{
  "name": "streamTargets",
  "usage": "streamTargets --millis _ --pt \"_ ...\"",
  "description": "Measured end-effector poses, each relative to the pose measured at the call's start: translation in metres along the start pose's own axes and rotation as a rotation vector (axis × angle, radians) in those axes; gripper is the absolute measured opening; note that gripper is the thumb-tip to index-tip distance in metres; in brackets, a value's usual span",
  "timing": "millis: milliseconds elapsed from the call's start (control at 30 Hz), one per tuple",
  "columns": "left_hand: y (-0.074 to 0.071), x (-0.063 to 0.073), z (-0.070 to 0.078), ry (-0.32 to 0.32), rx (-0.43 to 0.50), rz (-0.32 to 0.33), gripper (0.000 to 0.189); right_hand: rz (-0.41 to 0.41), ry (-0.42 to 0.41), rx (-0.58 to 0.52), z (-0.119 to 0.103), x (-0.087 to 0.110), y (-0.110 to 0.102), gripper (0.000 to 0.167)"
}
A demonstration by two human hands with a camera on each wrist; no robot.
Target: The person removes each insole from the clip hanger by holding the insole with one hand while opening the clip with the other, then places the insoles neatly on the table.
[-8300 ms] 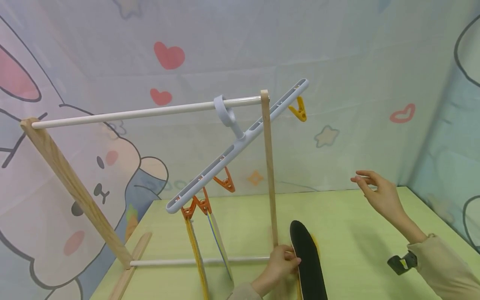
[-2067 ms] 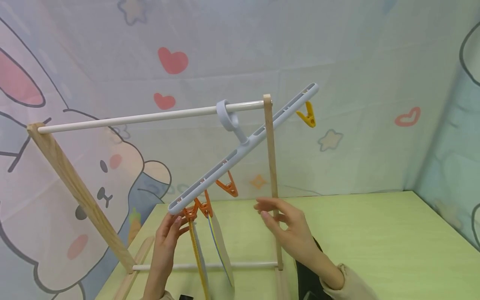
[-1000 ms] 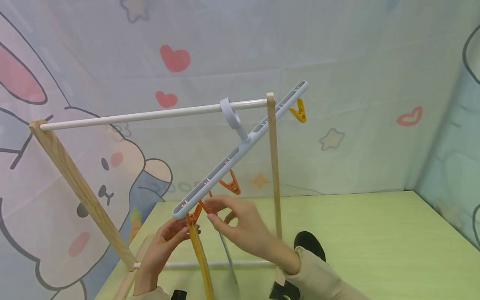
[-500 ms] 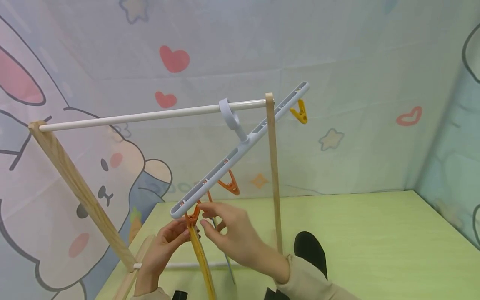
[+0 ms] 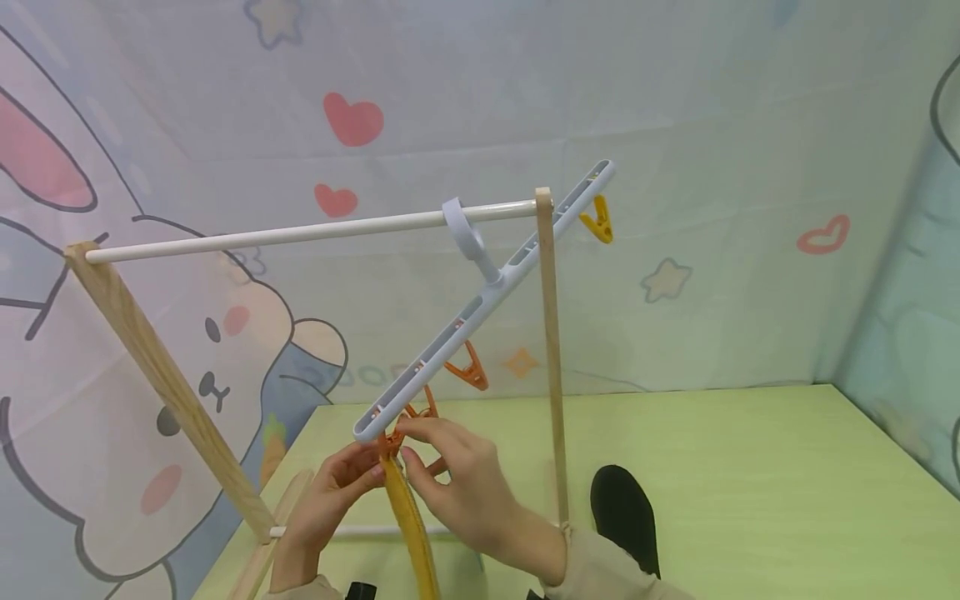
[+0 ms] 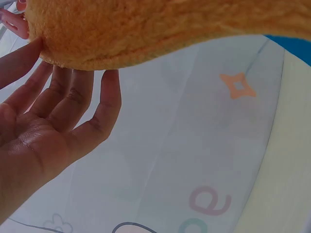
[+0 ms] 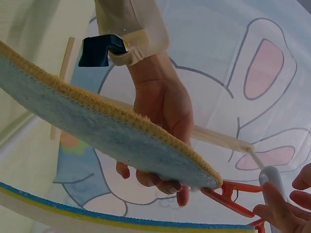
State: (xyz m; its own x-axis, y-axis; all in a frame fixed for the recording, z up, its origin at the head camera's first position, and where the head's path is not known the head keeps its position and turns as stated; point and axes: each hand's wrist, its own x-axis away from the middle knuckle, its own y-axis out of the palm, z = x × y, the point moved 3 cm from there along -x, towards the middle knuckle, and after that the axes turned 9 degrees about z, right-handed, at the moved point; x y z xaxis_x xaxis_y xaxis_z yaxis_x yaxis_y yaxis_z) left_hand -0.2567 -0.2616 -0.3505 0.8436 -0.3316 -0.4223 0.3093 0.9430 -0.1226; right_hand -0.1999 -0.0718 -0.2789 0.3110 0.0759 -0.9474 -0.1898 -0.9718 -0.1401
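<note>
A yellow fuzzy insole [image 5: 408, 521] hangs from an orange clip [image 5: 391, 442] at the near end of a grey-blue hanger [image 5: 450, 337]. My left hand [image 5: 322, 492] holds the insole's upper end, thumb on one face and fingers behind. In the right wrist view the insole [image 7: 112, 128] shows its pale blue underside, with left-hand fingertips curled under its edge. My right hand [image 5: 468, 483] has its index finger and thumb right at this clip; in its own wrist view the thumb meets one handle of the clip [image 7: 226, 196]. A second insole [image 7: 126, 223], edged blue and yellow, hangs alongside.
The hanger hooks over a white rod [image 5: 300, 237] between wooden posts [image 5: 551, 350]. An orange clip [image 5: 426, 407], another orange clip [image 5: 471, 373] and a yellow clip [image 5: 600, 221] hang farther along it. A black-faced insole [image 5: 622, 517] stands right of the rack, over the green table [image 5: 750, 500].
My left hand has gone from the black-faced insole to the yellow one. My right hand came in from the far right, paused at the second orange clip and shifted left to the nearest clip.
</note>
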Motion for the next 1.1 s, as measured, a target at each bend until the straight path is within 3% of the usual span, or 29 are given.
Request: streamTargets --millis 200,433,733,900,1100 --pt "0.001 0.000 0.001 0.004 0.019 -0.020 0.038 -0.041 0.113 -0.005 -0.002 0.001 0.001 0.024" --pt "0.002 -0.001 0.001 -0.013 0.015 -0.019 0.038 -0.058 0.157 0.084 -0.005 0.001 0.003 0.027" --pt "0.005 -0.001 0.001 -0.006 0.030 -0.050 0.038 -0.091 0.270 0.109 -0.006 -0.001 0.008 0.028" --pt "0.006 -0.001 -0.001 -0.009 0.029 -0.077 0.039 -0.080 0.261 0.155 -0.004 -0.003 0.011 0.026" --pt "0.008 -0.001 -0.002 0.021 0.047 -0.116 0.037 -0.022 0.175 0.254 -0.003 -0.004 0.016 0.034"
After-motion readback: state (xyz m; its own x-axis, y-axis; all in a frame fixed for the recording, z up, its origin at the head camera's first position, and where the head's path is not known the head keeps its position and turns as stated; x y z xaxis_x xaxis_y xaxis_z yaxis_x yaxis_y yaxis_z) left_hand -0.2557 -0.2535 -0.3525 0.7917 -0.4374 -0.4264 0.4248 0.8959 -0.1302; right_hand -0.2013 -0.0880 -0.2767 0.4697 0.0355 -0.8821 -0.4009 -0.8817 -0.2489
